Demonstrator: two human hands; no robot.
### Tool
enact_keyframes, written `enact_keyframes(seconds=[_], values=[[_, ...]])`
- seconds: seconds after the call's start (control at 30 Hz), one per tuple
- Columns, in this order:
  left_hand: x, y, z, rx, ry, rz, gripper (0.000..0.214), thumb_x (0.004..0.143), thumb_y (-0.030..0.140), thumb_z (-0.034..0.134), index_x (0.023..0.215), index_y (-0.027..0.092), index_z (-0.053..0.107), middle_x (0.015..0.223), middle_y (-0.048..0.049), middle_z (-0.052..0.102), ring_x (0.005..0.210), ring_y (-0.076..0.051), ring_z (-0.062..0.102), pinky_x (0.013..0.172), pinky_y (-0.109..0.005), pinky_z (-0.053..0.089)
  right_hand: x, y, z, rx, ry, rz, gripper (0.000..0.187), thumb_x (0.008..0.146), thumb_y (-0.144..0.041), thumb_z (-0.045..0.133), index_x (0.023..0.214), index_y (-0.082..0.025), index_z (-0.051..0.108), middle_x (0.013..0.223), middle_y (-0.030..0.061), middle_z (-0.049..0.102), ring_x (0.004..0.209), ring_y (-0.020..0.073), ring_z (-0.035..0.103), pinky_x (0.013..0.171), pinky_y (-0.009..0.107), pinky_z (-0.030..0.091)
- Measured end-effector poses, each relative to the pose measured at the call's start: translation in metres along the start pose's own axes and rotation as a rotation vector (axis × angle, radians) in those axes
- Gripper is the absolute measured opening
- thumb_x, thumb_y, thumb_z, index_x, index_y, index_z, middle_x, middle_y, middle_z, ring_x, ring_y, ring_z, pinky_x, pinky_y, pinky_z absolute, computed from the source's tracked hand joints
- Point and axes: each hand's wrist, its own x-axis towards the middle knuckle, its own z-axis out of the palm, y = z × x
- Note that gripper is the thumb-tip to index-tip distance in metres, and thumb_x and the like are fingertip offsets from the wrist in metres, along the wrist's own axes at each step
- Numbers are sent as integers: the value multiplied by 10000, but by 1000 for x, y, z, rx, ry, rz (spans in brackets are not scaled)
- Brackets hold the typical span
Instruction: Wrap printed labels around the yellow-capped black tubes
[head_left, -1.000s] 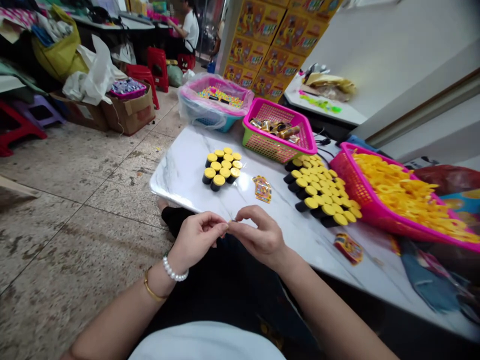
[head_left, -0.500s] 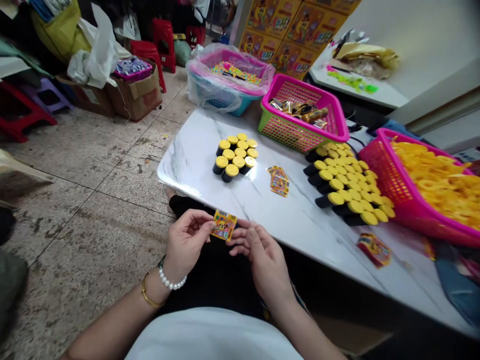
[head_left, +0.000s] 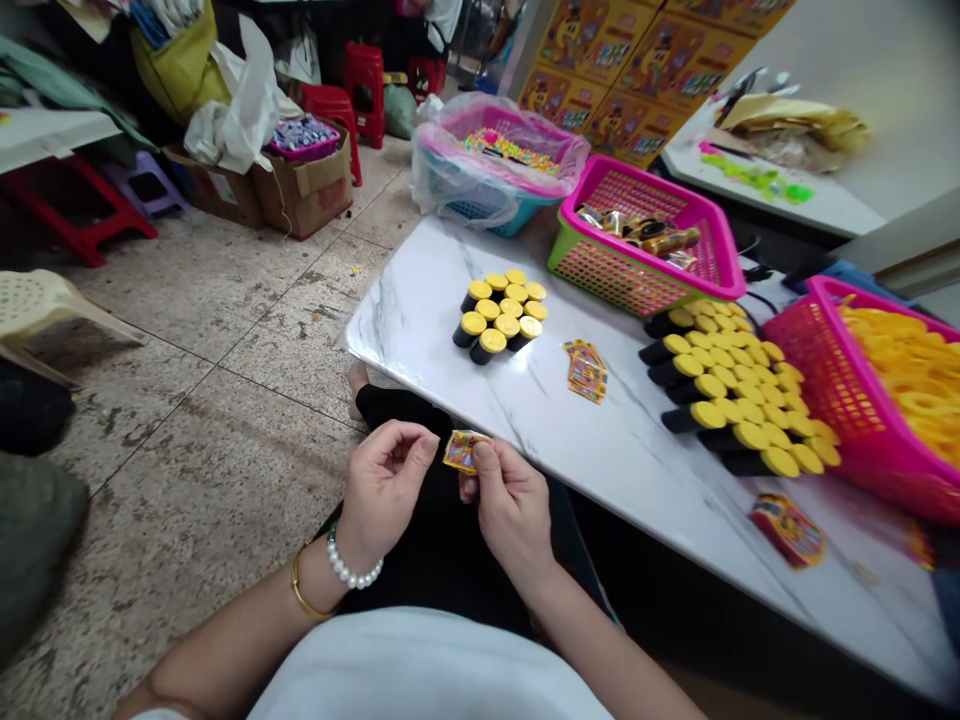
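Observation:
A small yellow printed sticker or card [head_left: 460, 452] is pinched between the thumb and fingers of my right hand [head_left: 516, 505], just off the table's near edge. My left hand [head_left: 385, 492] is closed in a pinch beside the sticker's left end, a small gap away from it. Whether anything sits in that pinch is hidden. Beyond my hands, a cluster of black tubes with yellow lids [head_left: 501, 312] stands upright on the white marbled table [head_left: 420, 300]. To their right lie several similar stickers [head_left: 586, 371], loosely fanned.
More yellow-lidded black tubes [head_left: 739, 390] stand at the right, with a stack of stickers [head_left: 787, 530] nearer me. A pink basket [head_left: 825, 350] holds yellow plastic parts. Behind are a pink-green basket [head_left: 622, 265], a plastic-lined basket [head_left: 499, 205] of colourful beads and stacked cartons [head_left: 630, 70].
The sticker has gone from my left fingers into my right hand's pinch. My left fingertips have come off it. The view has shifted, so the table's things appear farther right.

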Motion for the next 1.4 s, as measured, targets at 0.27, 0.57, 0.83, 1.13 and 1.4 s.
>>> enact_keyframes(seconds=[0.27,0.57,0.83,1.13,1.4], values=[[-5,4,-3,13,48,22,156,887,304,654,848,160,699,734,-17,621,600,-89,544,516,-192,438,-5,4,4,-85,8,-64,406,962,-485,520,711,-182,621,532,-25,552,458,94,512,439,199,407],[-6,6,-7,76,-4,67,143,856,282,691,781,164,718,787,-46,652,729,-128,608,620,-220,493,-6,11,3,-171,-7,-207,368,972,-367,531,652,-187,560,605,-15,566,533,101,530,508,216,423],[-1,2,-4,-262,13,-286,246,753,337,768,818,160,609,617,47,565,460,-48,455,417,-163,354,-4,15,5,-149,35,-167,321,952,-370,554,691,-189,607,592,-19,575,534,111,522,512,230,422],[-17,6,-6,-163,54,-180,213,728,312,779,821,150,677,677,11,611,555,-74,513,497,-191,407,-16,14,6,76,0,-49,205,870,-391,664,813,-194,675,729,12,686,661,153,623,640,279,526],[-53,10,-12,18,89,100,109,783,258,736,827,161,711,825,-36,634,735,-128,596,650,-234,490,-45,13,6,148,50,-135,226,829,-395,724,752,-191,661,675,-3,650,638,140,603,634,267,498]])
